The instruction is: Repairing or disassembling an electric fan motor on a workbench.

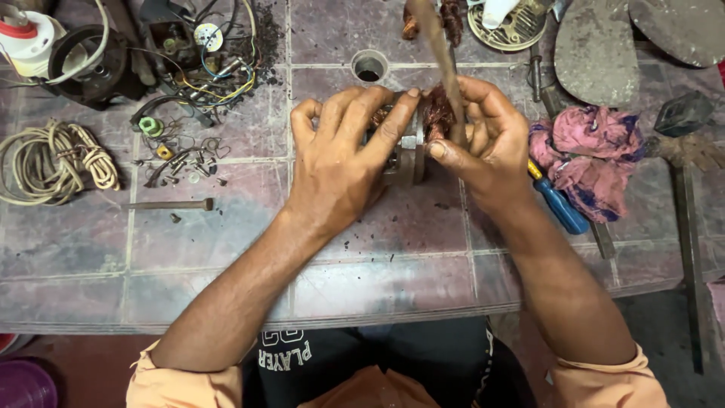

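My left grip [343, 155] holding motor core [404, 155] firm; right grip [483, 140] holding flat stick [442, 57] against copper winding [436, 113]. Winding not out yet.

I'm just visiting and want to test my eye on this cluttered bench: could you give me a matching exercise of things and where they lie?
Things:
1. coiled cord
2. pink rag
3. blue-handled screwdriver
4. metal motor part

Places:
A. between both hands
B. far left of the table
C. right of the right hand, bunched up
D. beside the right wrist

Pairs: 1-B, 2-C, 3-D, 4-A
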